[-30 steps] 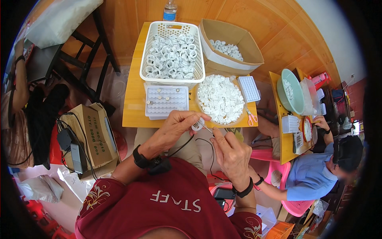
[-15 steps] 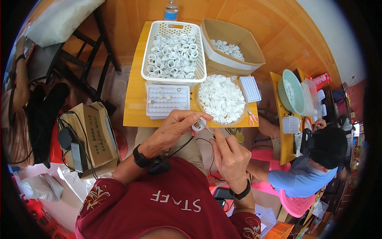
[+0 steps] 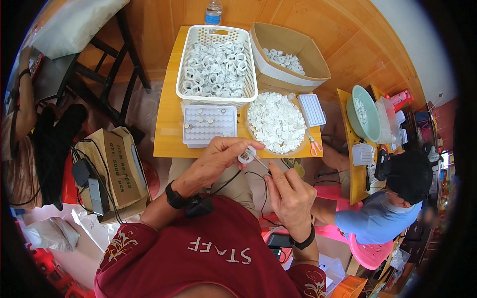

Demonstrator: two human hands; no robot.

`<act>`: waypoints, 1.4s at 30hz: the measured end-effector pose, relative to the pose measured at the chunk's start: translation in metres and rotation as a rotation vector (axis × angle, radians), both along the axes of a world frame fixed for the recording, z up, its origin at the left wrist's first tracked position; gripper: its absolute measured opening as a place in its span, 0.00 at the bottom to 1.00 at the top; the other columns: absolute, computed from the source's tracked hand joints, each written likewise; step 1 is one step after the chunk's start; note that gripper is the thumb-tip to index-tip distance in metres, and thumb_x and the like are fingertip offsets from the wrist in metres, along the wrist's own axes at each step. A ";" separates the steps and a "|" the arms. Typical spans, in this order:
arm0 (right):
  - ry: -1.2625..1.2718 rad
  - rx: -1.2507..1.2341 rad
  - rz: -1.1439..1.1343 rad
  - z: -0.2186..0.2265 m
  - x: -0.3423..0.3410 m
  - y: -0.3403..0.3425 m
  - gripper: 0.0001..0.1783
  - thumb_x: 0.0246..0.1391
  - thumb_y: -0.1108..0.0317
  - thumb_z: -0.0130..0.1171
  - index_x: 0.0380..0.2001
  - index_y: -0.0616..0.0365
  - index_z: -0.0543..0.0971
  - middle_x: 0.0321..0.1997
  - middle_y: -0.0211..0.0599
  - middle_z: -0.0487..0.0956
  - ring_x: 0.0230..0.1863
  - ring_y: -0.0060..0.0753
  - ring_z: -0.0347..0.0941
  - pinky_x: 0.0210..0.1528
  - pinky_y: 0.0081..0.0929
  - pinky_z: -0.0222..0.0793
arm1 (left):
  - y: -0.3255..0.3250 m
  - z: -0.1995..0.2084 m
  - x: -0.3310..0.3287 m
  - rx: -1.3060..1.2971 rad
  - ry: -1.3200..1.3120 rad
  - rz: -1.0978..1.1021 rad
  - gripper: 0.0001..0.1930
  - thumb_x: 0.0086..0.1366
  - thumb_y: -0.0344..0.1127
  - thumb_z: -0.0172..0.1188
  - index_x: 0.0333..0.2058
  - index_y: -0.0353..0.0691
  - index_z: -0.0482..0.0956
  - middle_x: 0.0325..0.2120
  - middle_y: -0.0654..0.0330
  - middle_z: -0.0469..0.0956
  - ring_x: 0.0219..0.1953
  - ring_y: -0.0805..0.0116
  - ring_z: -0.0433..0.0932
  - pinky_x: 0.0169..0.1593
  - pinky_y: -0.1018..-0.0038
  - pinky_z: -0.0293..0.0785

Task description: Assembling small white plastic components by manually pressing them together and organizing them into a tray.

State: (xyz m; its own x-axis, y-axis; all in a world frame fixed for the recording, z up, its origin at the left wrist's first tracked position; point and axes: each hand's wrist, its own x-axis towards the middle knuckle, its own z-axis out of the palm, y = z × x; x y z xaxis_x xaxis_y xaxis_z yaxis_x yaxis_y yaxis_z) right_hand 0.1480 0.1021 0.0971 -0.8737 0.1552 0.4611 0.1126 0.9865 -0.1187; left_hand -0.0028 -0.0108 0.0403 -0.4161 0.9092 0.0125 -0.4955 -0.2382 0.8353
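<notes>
Above my lap, at the near edge of the yellow table [image 3: 166,121], my left hand [image 3: 224,153] pinches a small round white plastic part [image 3: 246,155] between thumb and fingers. Small details show inside the part's face, too small to make out. My right hand [image 3: 289,198] is closed around a screwdriver [image 3: 262,164]. Its thin metal shaft points up-left, and the tip meets the part. Most of the handle is hidden by my fingers. Just beyond my hands lie a pile of small white pieces [image 3: 276,121] in a round tray and a white compartment tray [image 3: 211,133] with several small metal discs.
A white basket [image 3: 218,101] of white ring-shaped parts and a cardboard box [image 3: 293,82] stand at the back. Pink-handled scissors [image 3: 315,147] lie by the right edge. Black cables [image 3: 258,175] hang below my hands. A person in blue [image 3: 370,218] sits at right.
My right hand has shifted slightly right and turned a little, with the screwdriver still at the white part. The left hand has barely moved. The person at right has moved their head and arm.
</notes>
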 end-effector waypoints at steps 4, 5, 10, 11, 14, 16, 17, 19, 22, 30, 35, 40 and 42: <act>-0.002 0.008 0.007 -0.001 0.001 0.001 0.17 0.39 0.69 0.64 0.37 0.56 0.78 0.17 0.30 0.62 0.12 0.26 0.63 0.15 0.24 0.58 | 0.000 0.000 0.000 -0.004 0.004 0.003 0.19 0.66 0.44 0.46 0.42 0.34 0.76 0.24 0.68 0.73 0.26 0.83 0.65 0.30 0.85 0.63; 0.007 -0.002 0.009 -0.001 0.001 0.001 0.17 0.39 0.70 0.64 0.37 0.56 0.78 0.17 0.30 0.62 0.12 0.26 0.63 0.15 0.24 0.58 | 0.000 0.000 0.000 0.004 0.001 0.000 0.19 0.66 0.44 0.46 0.42 0.34 0.76 0.24 0.68 0.73 0.25 0.83 0.65 0.30 0.85 0.63; 0.005 0.019 0.017 -0.001 0.001 0.000 0.17 0.38 0.70 0.64 0.37 0.56 0.78 0.18 0.30 0.62 0.12 0.26 0.63 0.15 0.24 0.58 | 0.000 0.001 0.001 -0.003 0.001 -0.001 0.19 0.66 0.44 0.46 0.42 0.34 0.75 0.24 0.68 0.73 0.25 0.83 0.65 0.30 0.86 0.62; 0.002 0.017 0.014 0.000 0.001 -0.001 0.17 0.38 0.70 0.64 0.37 0.56 0.78 0.18 0.30 0.62 0.12 0.26 0.63 0.15 0.24 0.58 | 0.000 0.001 0.001 -0.004 0.003 0.003 0.19 0.66 0.44 0.46 0.42 0.34 0.75 0.24 0.68 0.73 0.25 0.83 0.65 0.30 0.86 0.62; -0.005 0.005 0.019 0.002 0.001 -0.001 0.17 0.37 0.70 0.64 0.36 0.56 0.78 0.18 0.30 0.62 0.12 0.26 0.63 0.14 0.24 0.58 | -0.001 0.001 0.001 -0.010 0.012 0.012 0.19 0.65 0.44 0.47 0.42 0.33 0.76 0.25 0.67 0.74 0.26 0.84 0.66 0.30 0.86 0.63; -0.007 -0.004 0.027 0.002 0.002 -0.001 0.17 0.37 0.70 0.64 0.36 0.56 0.78 0.18 0.30 0.62 0.12 0.26 0.63 0.14 0.23 0.58 | -0.001 0.002 0.002 -0.014 0.014 0.010 0.19 0.65 0.44 0.47 0.42 0.34 0.76 0.25 0.67 0.74 0.26 0.84 0.66 0.30 0.86 0.63; -0.008 0.000 0.032 0.001 0.002 0.000 0.17 0.37 0.70 0.65 0.37 0.56 0.78 0.18 0.29 0.62 0.12 0.26 0.63 0.14 0.23 0.58 | -0.001 0.002 0.002 -0.018 0.015 0.009 0.19 0.65 0.44 0.47 0.42 0.34 0.76 0.25 0.67 0.74 0.26 0.84 0.66 0.30 0.86 0.63; -0.009 0.009 0.033 0.002 0.004 0.000 0.18 0.37 0.70 0.65 0.37 0.56 0.78 0.17 0.29 0.62 0.12 0.25 0.63 0.14 0.23 0.57 | -0.002 0.001 0.002 -0.006 0.017 0.001 0.19 0.65 0.44 0.47 0.42 0.34 0.76 0.25 0.67 0.74 0.26 0.84 0.67 0.30 0.86 0.63; 0.031 -0.008 0.026 0.004 0.006 0.000 0.17 0.37 0.70 0.65 0.36 0.55 0.78 0.17 0.29 0.62 0.12 0.25 0.63 0.14 0.23 0.57 | -0.002 0.002 0.003 0.018 0.026 -0.003 0.18 0.65 0.44 0.47 0.42 0.35 0.76 0.26 0.67 0.75 0.26 0.83 0.67 0.30 0.85 0.64; 0.059 -0.023 0.037 0.007 0.007 -0.001 0.16 0.37 0.70 0.65 0.35 0.54 0.79 0.17 0.28 0.61 0.11 0.24 0.61 0.14 0.23 0.57 | -0.005 0.001 0.002 0.075 0.052 -0.006 0.16 0.65 0.41 0.48 0.42 0.35 0.76 0.28 0.66 0.76 0.28 0.83 0.68 0.32 0.85 0.65; 0.032 -0.010 0.037 0.009 0.006 -0.001 0.16 0.37 0.69 0.65 0.35 0.54 0.79 0.17 0.28 0.61 0.12 0.24 0.61 0.14 0.23 0.57 | -0.004 -0.003 -0.001 0.084 0.165 -0.018 0.14 0.64 0.40 0.50 0.42 0.38 0.77 0.30 0.66 0.77 0.30 0.83 0.68 0.33 0.84 0.65; -0.012 0.019 0.042 0.014 0.007 0.000 0.16 0.37 0.69 0.65 0.35 0.54 0.79 0.18 0.29 0.61 0.12 0.24 0.62 0.15 0.24 0.58 | -0.003 -0.004 -0.002 0.088 0.203 -0.022 0.14 0.63 0.40 0.51 0.41 0.39 0.77 0.31 0.66 0.77 0.30 0.83 0.68 0.33 0.85 0.65; -0.047 0.035 0.063 0.016 0.007 0.001 0.16 0.37 0.69 0.64 0.35 0.54 0.78 0.18 0.29 0.62 0.13 0.25 0.63 0.15 0.23 0.59 | -0.003 -0.002 -0.002 0.092 0.216 -0.030 0.14 0.63 0.39 0.51 0.41 0.39 0.78 0.31 0.66 0.77 0.30 0.83 0.68 0.33 0.85 0.65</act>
State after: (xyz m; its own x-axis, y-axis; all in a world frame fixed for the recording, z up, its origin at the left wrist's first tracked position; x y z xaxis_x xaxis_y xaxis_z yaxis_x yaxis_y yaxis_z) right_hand 0.1547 0.1032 0.1131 -0.9020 0.0838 0.4236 0.0548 0.9953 -0.0802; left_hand -0.0052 -0.0139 0.0381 -0.3677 0.9120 0.1819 -0.3155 -0.3063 0.8981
